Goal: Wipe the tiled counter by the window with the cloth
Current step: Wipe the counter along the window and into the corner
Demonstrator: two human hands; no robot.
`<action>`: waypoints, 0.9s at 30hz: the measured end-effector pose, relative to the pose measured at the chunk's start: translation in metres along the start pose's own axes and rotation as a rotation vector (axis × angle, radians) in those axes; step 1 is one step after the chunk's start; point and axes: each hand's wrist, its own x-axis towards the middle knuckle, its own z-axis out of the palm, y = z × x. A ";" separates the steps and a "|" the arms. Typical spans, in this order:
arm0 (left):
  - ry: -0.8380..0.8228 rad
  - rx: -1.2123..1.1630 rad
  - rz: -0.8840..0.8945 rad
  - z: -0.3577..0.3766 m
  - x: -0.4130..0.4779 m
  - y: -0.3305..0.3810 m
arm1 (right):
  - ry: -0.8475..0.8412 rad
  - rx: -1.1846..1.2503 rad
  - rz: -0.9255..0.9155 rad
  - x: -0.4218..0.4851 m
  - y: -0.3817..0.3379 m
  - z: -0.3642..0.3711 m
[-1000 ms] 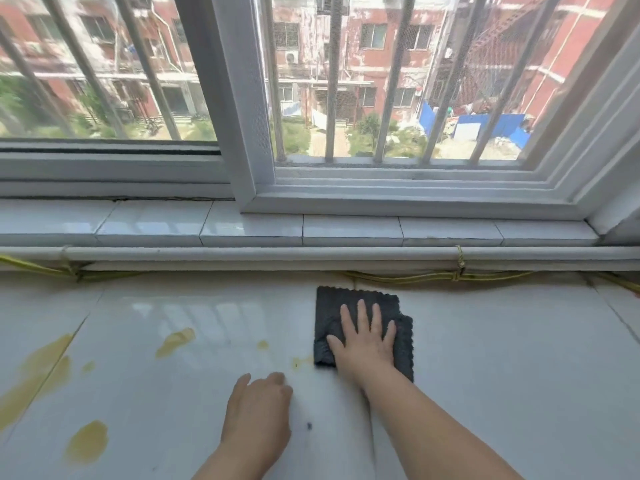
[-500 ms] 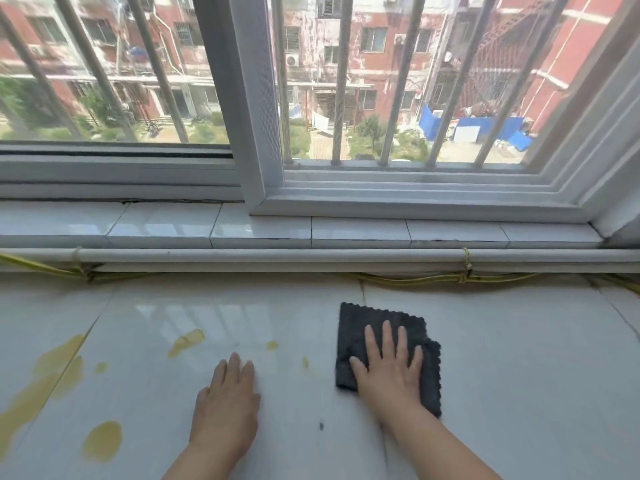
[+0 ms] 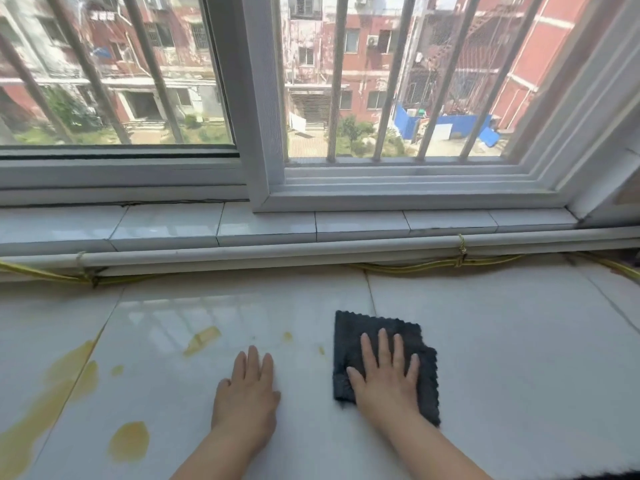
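A dark folded cloth (image 3: 367,332) lies flat on the white tiled counter (image 3: 519,358) below the window. My right hand (image 3: 388,379) presses down on the cloth with fingers spread and pointing toward the window. Just left of it, my left hand (image 3: 247,393) rests palm-down on the bare tile, holding nothing. Yellow stains mark the counter: a streak (image 3: 202,339) and small dots (image 3: 287,336) ahead of my left hand, a round blot (image 3: 129,441) at the lower left, and a long smear (image 3: 52,400) along the left tile joint.
A white pipe (image 3: 311,256) and a yellow cord (image 3: 433,266) run along the back of the counter under the tiled sill (image 3: 266,230). The white window frame (image 3: 263,133) with bars stands behind. Its right jamb (image 3: 606,188) closes off the far right.
My right hand slid the cloth to the right and nearer to me, off the small yellow dots. My left hand opened flat and settled on the tile. The view shifted slightly left.
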 end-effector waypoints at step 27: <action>-0.020 -0.015 0.169 -0.008 -0.001 -0.026 | 0.076 0.045 0.293 -0.080 -0.003 0.022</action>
